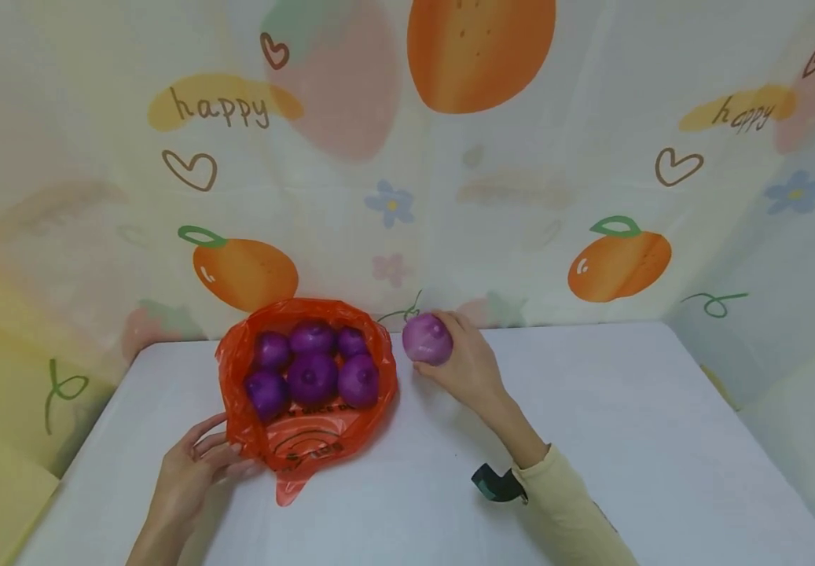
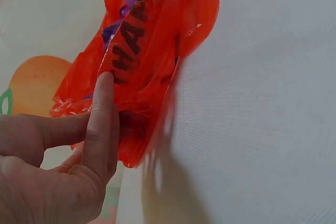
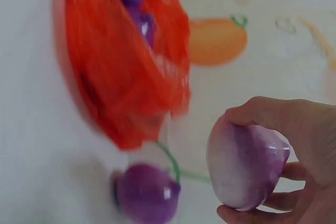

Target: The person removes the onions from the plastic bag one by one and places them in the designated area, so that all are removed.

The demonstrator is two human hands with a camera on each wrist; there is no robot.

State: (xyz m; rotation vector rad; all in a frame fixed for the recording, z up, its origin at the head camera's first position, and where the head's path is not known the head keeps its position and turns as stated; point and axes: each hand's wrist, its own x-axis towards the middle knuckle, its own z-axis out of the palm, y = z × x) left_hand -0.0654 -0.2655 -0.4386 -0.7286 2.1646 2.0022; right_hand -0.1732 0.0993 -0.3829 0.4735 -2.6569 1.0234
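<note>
**Fingers and Grip: Handling Notes**

Thumb and fingers of the right hand [image 1: 469, 368] pinch a pale purple onion [image 1: 427, 339] at far centre, just right of a red bag [image 1: 318, 431] containing more onions [image 1: 313, 379]. Fingers of the left hand [image 1: 193, 475], extended and slightly spread, touch the bag's near-left wall. Expect the held onion to be firm, fairly light and somewhat slippery (its skin shines); grip around the widest girth, clear of the pointed tip. Surface: flat white table [image 1: 662, 424]. Room: fruit-printed backdrop [image 1: 520, 236] at far, left and right.
</note>
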